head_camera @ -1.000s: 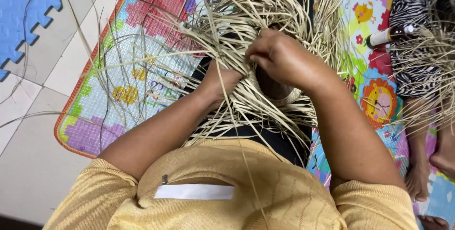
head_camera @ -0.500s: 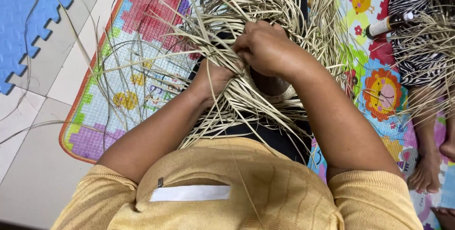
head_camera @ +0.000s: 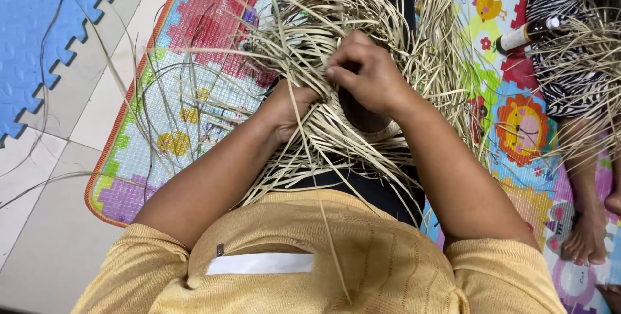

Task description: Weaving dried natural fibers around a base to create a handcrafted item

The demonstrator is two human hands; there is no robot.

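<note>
We sit on a colourful play mat point(head_camera: 194, 100) spread over a pale tiled floor point(head_camera: 45, 223), with a blue foam puzzle tile point(head_camera: 39, 36) off to the left. Across our lap lies a big tangle of pale straw strips point(head_camera: 323, 36), fanning out in every direction around a half-woven piece at its centre.

Our right hand point(head_camera: 369, 75) sits on top of the bundle, its fingers point(head_camera: 343, 76) curled closed and pinching a few strips. Our left hand point(head_camera: 284, 110) is pushed in from below, fingers buried among the strips, so we cannot tell how far they are closed; they seem to hold the weave steady.

We judge the step to be mid-weave: one strip is being worked across the others. The next move calls for pulling it snug without letting the neighbouring strips slip.

At the right edge another person sits with their own straw point(head_camera: 582, 55), and a small bottle point(head_camera: 524, 34) lies on the mat.
</note>
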